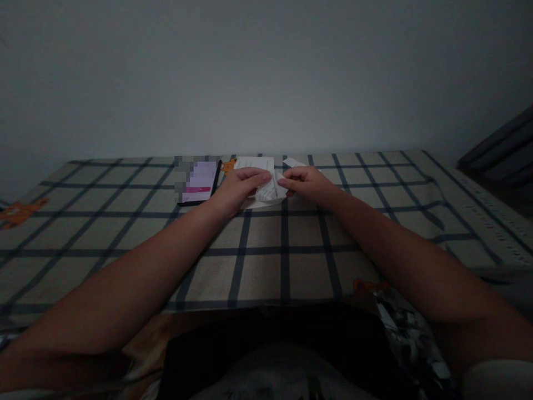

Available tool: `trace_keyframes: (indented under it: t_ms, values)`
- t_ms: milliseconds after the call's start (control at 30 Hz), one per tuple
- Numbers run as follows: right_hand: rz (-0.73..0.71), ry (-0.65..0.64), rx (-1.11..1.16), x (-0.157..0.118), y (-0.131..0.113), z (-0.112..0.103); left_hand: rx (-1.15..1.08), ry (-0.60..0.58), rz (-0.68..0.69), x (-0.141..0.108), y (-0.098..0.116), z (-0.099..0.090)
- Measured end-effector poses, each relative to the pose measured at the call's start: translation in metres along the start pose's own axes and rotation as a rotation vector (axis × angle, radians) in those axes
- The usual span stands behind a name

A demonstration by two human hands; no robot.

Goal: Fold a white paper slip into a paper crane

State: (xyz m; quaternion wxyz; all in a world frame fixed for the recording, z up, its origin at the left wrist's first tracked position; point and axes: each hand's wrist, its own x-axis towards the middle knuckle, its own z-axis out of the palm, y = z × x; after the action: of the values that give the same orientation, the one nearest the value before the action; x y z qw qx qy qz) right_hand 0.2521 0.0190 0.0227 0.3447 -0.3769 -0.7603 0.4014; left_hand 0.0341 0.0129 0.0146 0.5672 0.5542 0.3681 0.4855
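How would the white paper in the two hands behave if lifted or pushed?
The white paper looks thin and creased, so it would probably bend easily. Its sheet-like form suggests it is light. Its visible edges look angular, so it seems unlikely to roll.

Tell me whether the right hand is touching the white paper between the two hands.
Touching. The head view shows the right hand with its thumb against the right side of the white paper, no gap visible.
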Motion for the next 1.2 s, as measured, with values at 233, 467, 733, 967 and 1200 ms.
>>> trace_keyframes:
  t_ms: [233, 467, 733, 967, 1200]
  values:
    - [0.002, -0.033, -0.011, -0.001, 0.002, -0.001, 0.102, -0.012, 0.032, -0.004, 0.004, 0.005]
    - [0.001, -0.024, 0.013, -0.001, 0.004, 0.000, 0.166, 0.021, 0.021, -0.004, 0.003, 0.004]
    - [-0.088, 0.009, 0.070, 0.004, 0.010, 0.002, 0.268, -0.068, 0.053, -0.005, 0.004, 0.003]
    - [-0.041, 0.038, 0.138, 0.003, 0.006, 0.001, 0.288, -0.012, 0.096, -0.007, 0.007, 0.006]
    - [0.047, 0.018, 0.123, 0.000, -0.001, 0.000, 0.423, 0.090, 0.209, -0.003, 0.005, 0.000]
